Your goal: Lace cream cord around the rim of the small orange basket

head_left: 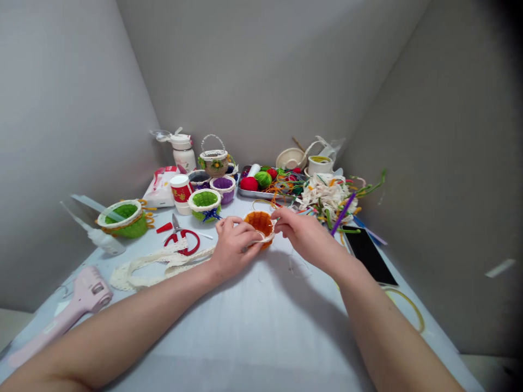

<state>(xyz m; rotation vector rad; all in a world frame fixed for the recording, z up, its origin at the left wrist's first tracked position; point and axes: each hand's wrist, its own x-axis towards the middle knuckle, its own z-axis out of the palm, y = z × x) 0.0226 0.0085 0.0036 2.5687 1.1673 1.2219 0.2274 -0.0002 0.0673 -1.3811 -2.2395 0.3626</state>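
Small orange basket [259, 220] sits mid-bench [261, 326], btwn both hands. L hand [233, 245]: grip pinched on white lace strip [163, 261], pressing it to the basket's near rim; rest of lace trails left across the bench, just below red scissors [184, 240]. R hand [305, 235]: grip clenched on the basket's right rim w/ fingertips. Pink glue gun [65, 310] far left, black phone [370, 255] just right of R wrist. Green basket [122, 216] & yarn tray [261, 182] sit behind.

2 forearms extended; left hand [232, 247], right hand [305, 233] close together, fingers [241, 224] curled
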